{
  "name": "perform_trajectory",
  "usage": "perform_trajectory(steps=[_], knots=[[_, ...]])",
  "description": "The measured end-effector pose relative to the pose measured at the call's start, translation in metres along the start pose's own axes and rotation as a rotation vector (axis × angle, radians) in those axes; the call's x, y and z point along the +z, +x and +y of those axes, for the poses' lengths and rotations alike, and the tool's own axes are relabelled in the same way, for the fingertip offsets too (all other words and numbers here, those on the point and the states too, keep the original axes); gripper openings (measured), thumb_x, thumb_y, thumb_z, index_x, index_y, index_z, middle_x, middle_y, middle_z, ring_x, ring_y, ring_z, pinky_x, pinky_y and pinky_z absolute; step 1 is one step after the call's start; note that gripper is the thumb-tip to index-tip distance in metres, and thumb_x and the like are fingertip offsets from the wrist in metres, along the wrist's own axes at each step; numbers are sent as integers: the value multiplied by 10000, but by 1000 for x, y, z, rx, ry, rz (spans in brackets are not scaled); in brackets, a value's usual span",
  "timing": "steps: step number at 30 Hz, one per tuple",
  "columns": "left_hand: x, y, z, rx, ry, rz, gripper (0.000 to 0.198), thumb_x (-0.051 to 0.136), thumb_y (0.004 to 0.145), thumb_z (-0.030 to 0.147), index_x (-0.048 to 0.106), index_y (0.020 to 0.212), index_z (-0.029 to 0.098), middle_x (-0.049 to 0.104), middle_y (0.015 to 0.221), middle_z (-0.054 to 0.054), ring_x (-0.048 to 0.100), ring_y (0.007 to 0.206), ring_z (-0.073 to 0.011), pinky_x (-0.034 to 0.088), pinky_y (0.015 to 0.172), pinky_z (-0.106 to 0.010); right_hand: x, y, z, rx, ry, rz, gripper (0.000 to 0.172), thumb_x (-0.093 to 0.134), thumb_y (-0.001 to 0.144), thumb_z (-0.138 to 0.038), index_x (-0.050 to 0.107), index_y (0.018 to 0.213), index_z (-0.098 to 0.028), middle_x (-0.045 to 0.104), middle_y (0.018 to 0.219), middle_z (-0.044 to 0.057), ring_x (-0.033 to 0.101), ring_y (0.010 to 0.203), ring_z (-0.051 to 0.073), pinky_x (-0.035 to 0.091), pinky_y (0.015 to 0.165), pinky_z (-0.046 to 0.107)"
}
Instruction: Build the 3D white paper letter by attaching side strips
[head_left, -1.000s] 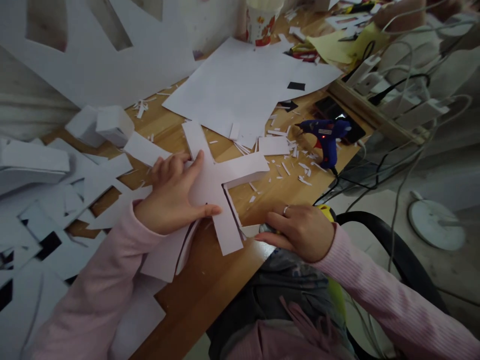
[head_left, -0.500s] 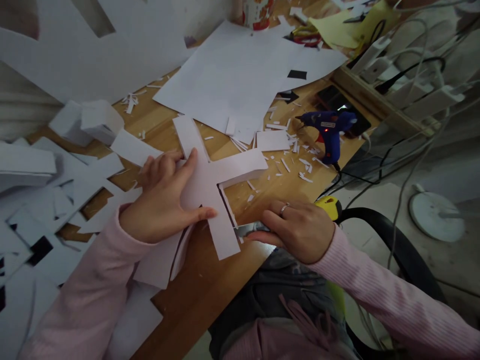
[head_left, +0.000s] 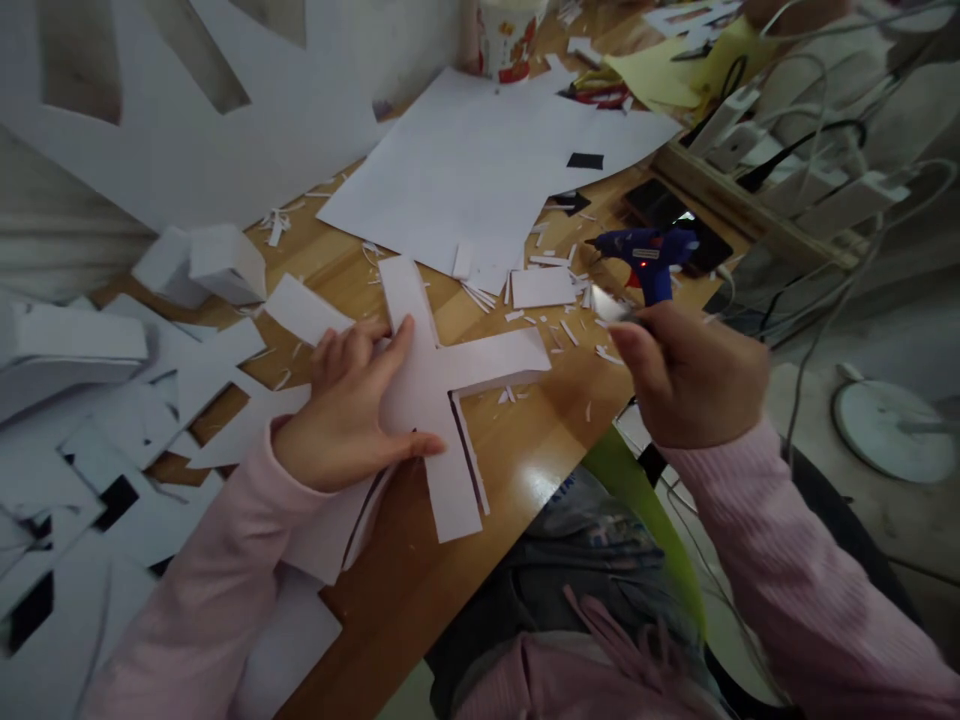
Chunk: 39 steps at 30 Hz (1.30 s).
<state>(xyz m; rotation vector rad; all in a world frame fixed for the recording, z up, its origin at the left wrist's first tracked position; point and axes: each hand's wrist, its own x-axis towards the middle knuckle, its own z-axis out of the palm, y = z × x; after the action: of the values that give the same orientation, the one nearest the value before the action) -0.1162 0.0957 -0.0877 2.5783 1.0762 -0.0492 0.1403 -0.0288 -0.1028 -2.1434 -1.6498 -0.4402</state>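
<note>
My left hand (head_left: pixel 352 410) lies flat with spread fingers on a white cross-shaped card piece (head_left: pixel 442 380), pressing it onto the wooden table (head_left: pixel 525 440). My right hand (head_left: pixel 690 380) is lifted off the table's right edge, closed round a tool that looks like a utility knife; only its pale, blurred tip (head_left: pixel 609 305) shows, pointing left. Right behind that hand stands a blue glue gun (head_left: pixel 646 255) with a red light on.
A large white sheet (head_left: pixel 480 170) lies behind the cross. Cut white shapes and blocks (head_left: pixel 217 262) crowd the left side, with small offcuts scattered about. A paper cup (head_left: pixel 510 35) stands at the back; a phone (head_left: pixel 667 208), power strips (head_left: pixel 795 190) and cables fill the right.
My right hand rose from the table's front edge, up and to the right, carrying the tool. My left hand stayed pressed on the cross.
</note>
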Motion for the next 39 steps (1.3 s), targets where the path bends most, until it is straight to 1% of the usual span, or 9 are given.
perform_trajectory(steps=[6,11,14,17,19,21,25,34,39], knots=[[0,1,2,-20,-5,-16,1114,668,595,652,194,1483,175,322,1402,-159,227,1375,-382,73,1141,-587,36,-5,12,104,163,-117,480,356,943,-563,547,1047,-135,621,754,96,562,608,212,356,514,301],[-5,1,9,-64,33,-46,1089,695,609,592,248,1472,102,336,1387,-184,284,1325,-364,130,1141,-556,68,-5,9,45,393,-74,420,474,892,-301,386,1248,-95,579,1102,205,608,955,274,503,804,431],[-4,2,9,-71,34,-33,1128,701,568,633,256,1472,126,357,1378,-179,299,1311,-376,143,1132,-567,53,-1,4,31,486,3,393,494,875,-234,398,1241,-125,545,1169,205,557,1105,280,479,899,454],[-3,3,8,-93,30,-37,1156,699,531,657,255,1476,161,370,1385,-164,300,1315,-385,154,1132,-562,17,-8,-15,-50,466,78,220,555,879,-270,500,1062,-159,588,993,127,584,933,230,482,805,365],[-3,4,9,-97,26,-41,1165,697,520,662,251,1479,174,373,1392,-160,292,1326,-385,151,1138,-550,-5,-19,-35,-248,484,-153,152,567,888,-342,519,849,-204,557,734,9,526,619,139,413,586,265],[-3,4,9,-98,31,-37,1161,695,522,661,252,1478,175,373,1397,-160,283,1339,-382,134,1148,-536,-17,-29,-53,-453,431,-364,261,515,911,-424,526,779,-198,546,685,0,491,564,128,331,521,263],[-1,3,9,-99,45,-45,1156,693,543,650,228,1480,156,348,1408,-179,237,1378,-387,61,1159,-547,-13,-37,-72,-604,319,-518,330,329,981,-319,551,784,-173,586,712,32,499,570,138,266,505,283],[8,2,1,-21,-38,30,1173,691,525,693,251,1469,154,366,1384,-205,251,1365,-408,52,1150,-577,-14,-27,-75,-769,174,-459,317,323,961,-213,545,740,-168,507,556,2,403,476,140,211,467,296],[10,2,-1,10,-42,46,1169,683,537,698,246,1463,135,364,1381,-213,241,1372,-407,47,1147,-573,-8,-17,-71,-959,266,-455,306,359,952,-180,535,703,-173,541,595,2,458,512,123,306,502,266]])
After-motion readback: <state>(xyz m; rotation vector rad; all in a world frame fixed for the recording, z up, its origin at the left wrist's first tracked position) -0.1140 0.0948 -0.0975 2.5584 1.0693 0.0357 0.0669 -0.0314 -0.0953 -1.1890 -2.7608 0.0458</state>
